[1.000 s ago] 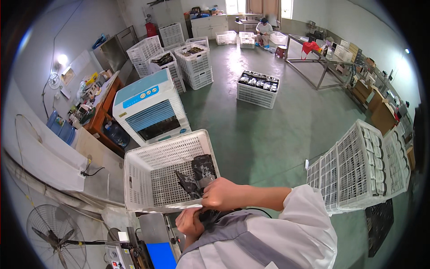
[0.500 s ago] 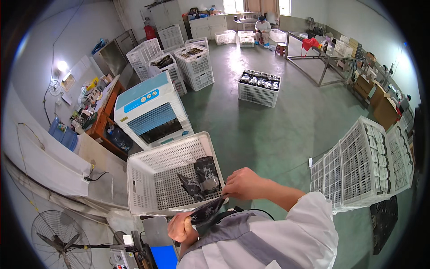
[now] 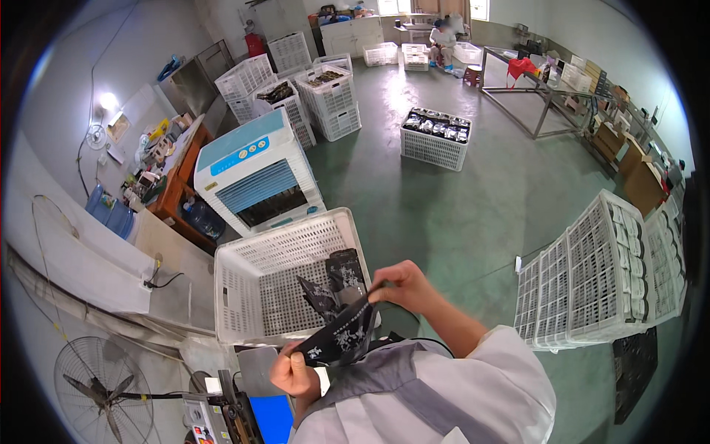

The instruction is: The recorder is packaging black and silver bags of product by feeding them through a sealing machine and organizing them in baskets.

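Observation:
A black pouch with white print (image 3: 342, 337) is stretched between my two hands, over the near edge of a white plastic crate (image 3: 285, 238). My left hand (image 3: 293, 374) pinches its lower left corner. At its upper right corner, my right hand (image 3: 400, 285) grips it with bent fingers. Inside the crate, towards its right side, lie more black pouches (image 3: 345, 271); one leans at an angle against another. Part of the crate's near rim is hidden behind the pouch I hold.
Behind the crate stands a white and blue air cooler (image 3: 260, 177). A standing fan (image 3: 103, 388) and a small machine (image 3: 207, 422) are at lower left. Filled crates are stacked at right (image 3: 584, 274); another filled crate (image 3: 435, 152) sits on the floor. A person (image 3: 443, 44) sits far back.
The pouch has come up and turned so its printed face shows more. My right hand has risen slightly to the right, and the whole view has shifted a little.

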The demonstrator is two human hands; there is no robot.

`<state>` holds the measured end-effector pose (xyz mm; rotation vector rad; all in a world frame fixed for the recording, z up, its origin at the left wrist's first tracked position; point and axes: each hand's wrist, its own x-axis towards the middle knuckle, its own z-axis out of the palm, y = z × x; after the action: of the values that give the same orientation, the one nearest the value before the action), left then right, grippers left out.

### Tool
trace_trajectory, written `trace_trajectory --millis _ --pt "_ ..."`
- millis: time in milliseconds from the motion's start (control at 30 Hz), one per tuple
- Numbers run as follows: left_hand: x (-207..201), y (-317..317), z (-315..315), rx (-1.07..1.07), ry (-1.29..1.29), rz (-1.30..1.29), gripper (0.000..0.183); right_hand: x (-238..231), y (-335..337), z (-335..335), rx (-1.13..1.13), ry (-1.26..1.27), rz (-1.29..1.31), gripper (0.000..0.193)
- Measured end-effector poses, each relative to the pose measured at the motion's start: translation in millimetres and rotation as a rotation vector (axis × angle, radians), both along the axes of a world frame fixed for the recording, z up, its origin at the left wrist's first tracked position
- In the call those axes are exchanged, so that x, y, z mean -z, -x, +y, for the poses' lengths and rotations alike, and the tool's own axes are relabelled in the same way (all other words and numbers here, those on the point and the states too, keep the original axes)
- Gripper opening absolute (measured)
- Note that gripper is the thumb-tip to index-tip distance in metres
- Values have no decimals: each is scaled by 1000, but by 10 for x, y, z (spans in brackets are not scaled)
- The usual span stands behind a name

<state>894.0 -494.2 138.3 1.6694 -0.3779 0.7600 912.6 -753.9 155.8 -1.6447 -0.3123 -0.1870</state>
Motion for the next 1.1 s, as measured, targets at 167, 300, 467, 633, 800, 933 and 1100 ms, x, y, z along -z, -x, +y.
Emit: trace_trajectory --millis 167,300,467,633,800,933,1100 --pt "-206 -6 298 326 197 360 28 -189 -70 330 127 -21 -232 14" --pt "-518 -116 284 433 -297 335 19 -221 -149 535 -28 317 -690 20" --pt "-385 -131 -96 334 -804 109 12 9 -94 650 -31 412 -757 21" --pt "-451 -111 -20 366 -965 259 15 251 -66 696 -111 176 -489 20" --pt "-427 22 232 343 -1020 335 13 232 -94 666 -96 99 -457 19" --pt "-407 159 349 296 -936 346 13 104 -151 555 -115 124 -517 17" --pt "-508 208 444 297 -876 404 11 11 -232 438 -92 143 -617 18"
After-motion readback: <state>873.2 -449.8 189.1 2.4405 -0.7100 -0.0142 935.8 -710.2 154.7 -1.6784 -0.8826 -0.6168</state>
